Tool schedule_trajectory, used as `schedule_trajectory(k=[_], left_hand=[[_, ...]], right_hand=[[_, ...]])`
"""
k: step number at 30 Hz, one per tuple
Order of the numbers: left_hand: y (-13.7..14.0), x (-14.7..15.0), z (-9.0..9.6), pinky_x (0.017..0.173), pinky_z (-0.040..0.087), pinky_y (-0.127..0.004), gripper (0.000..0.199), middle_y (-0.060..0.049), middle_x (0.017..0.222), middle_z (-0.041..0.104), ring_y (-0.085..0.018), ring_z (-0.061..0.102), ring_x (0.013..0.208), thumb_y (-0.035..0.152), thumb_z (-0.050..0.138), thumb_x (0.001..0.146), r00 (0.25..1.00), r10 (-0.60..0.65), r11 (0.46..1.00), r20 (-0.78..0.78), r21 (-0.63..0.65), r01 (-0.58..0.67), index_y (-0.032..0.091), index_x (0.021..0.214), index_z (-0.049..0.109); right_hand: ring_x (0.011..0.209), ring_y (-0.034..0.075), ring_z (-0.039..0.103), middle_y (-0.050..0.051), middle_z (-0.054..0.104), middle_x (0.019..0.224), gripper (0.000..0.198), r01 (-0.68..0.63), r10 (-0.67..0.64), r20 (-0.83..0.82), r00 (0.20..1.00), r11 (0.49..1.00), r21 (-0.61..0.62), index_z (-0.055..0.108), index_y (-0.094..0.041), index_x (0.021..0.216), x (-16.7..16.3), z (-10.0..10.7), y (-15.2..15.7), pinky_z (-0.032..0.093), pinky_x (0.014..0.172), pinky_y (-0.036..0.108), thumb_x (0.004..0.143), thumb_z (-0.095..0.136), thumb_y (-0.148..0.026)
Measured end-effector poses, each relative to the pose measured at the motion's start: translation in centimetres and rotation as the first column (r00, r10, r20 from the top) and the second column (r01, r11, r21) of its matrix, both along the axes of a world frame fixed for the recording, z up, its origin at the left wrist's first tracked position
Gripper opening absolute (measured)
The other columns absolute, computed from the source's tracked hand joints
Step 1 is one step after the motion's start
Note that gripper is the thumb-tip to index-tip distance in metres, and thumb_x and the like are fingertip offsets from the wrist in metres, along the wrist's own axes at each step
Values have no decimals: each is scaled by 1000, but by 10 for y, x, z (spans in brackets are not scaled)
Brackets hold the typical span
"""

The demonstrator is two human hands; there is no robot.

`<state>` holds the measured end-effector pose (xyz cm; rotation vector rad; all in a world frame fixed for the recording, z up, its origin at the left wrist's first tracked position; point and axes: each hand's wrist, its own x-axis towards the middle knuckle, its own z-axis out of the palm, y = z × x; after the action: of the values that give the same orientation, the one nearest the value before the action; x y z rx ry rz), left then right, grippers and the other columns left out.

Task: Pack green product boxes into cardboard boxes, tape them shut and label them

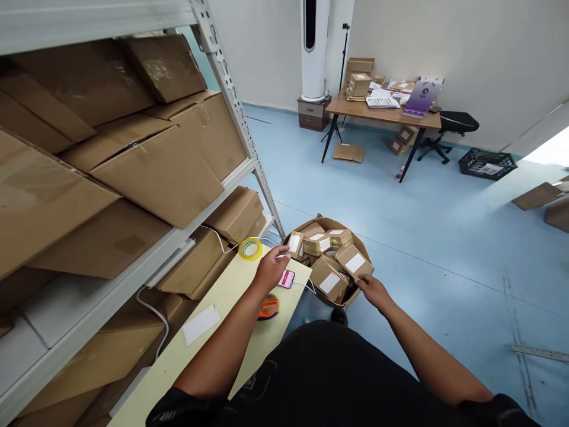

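My left hand (271, 271) is over the end of the pale yellow table (173, 353), thumb apart from its bent fingers, holding nothing I can see. Its fingertips come close to a small labelled cardboard box (294, 242) in a large round-looking carton (367, 249). Below that hand lies a phone (287, 279) with a lit pink screen. My right hand (373, 292) reaches over the carton's right side, fingers closed by the lower edge of a labelled cardboard parcel (347, 256). Whether they grip the parcel or the rim is unclear. Another labelled parcel (320, 274) lies beside it.
On the table are a yellow tape roll (250, 249), an orange tape roll (268, 307) and a white card (201, 324). A metal shelf (235, 184) full of cartons stands left. Beyond the blue floor are a desk (355, 108) and a black crate (488, 164).
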<state>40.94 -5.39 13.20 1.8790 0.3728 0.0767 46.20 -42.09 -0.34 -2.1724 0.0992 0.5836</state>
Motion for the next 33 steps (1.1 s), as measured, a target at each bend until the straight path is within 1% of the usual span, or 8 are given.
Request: schedule_trajectory(k=[4, 7, 10, 13, 17, 23, 28, 33], left_hand=[[22, -45, -1, 99, 55, -38, 39, -9, 119, 74, -26, 69, 113, 43, 64, 88, 997, 78, 997, -1, -29, -78, 19, 118, 70], [29, -79, -3, 102, 53, -40, 37, -8, 119, 75, -26, 69, 114, 44, 64, 88, 984, 176, 984, -14, -2, -177, 20, 115, 71], [24, -113, -5, 103, 53, -41, 36, -8, 119, 75, -27, 69, 114, 45, 64, 86, 955, 295, 955, -26, 27, -295, 20, 112, 72], [7, -143, -10, 101, 54, -43, 37, -9, 119, 76, -28, 69, 113, 46, 64, 85, 907, 418, 908, -40, 41, -417, 20, 110, 72], [-33, -178, -23, 103, 53, -45, 39, -9, 118, 76, -29, 70, 112, 49, 66, 83, 810, 584, 812, -54, 59, -581, 20, 109, 72], [-124, -220, -41, 103, 53, -43, 40, -10, 120, 75, -28, 69, 114, 49, 64, 86, 657, 742, 669, -133, 100, -736, 20, 113, 72], [-188, -255, -46, 100, 54, -43, 37, -9, 112, 77, -28, 71, 108, 47, 62, 86, 540, 827, 559, -157, 123, -820, 19, 109, 72], [-239, -300, -43, 99, 55, -41, 36, -9, 113, 77, -26, 71, 108, 43, 60, 87, 418, 897, 436, -142, 137, -889, 19, 111, 71]], right_hand=[[98, 28, 70, 6, 79, 98, 36, -36, 35, 37, 999, 999, 12, 76, -21, 103, -12, 21, 22, 50, 89, 37, 84, 60, -46], [101, 28, 70, 6, 79, 102, 35, -124, 123, 83, 989, 992, 3, 76, -22, 103, -7, 32, 36, 50, 88, 36, 86, 60, -47], [100, 28, 70, 6, 78, 103, 36, -233, 234, 119, 965, 972, -28, 75, -22, 105, 7, 37, 50, 50, 86, 36, 86, 59, -48], [100, 28, 71, 6, 78, 106, 37, -359, 355, 121, 927, 933, 9, 75, -22, 109, 22, 37, 63, 51, 87, 36, 87, 57, -46], [104, 29, 71, 7, 79, 110, 37, -518, 507, 130, 852, 852, 78, 76, -23, 111, 40, 32, 72, 51, 91, 38, 87, 60, -45], [108, 30, 70, 9, 78, 112, 41, -678, 671, 94, 735, 727, 109, 75, -21, 113, 54, 16, 67, 51, 96, 40, 85, 60, -47], [103, 29, 71, 7, 79, 102, 39, -782, 786, 61, 615, 597, 179, 75, -21, 107, 35, 2, 67, 52, 90, 38, 85, 58, -48], [95, 29, 72, 7, 78, 97, 49, -857, 868, 65, 492, 469, 215, 74, -19, 111, -2, -2, 75, 54, 85, 38, 83, 59, -56]])
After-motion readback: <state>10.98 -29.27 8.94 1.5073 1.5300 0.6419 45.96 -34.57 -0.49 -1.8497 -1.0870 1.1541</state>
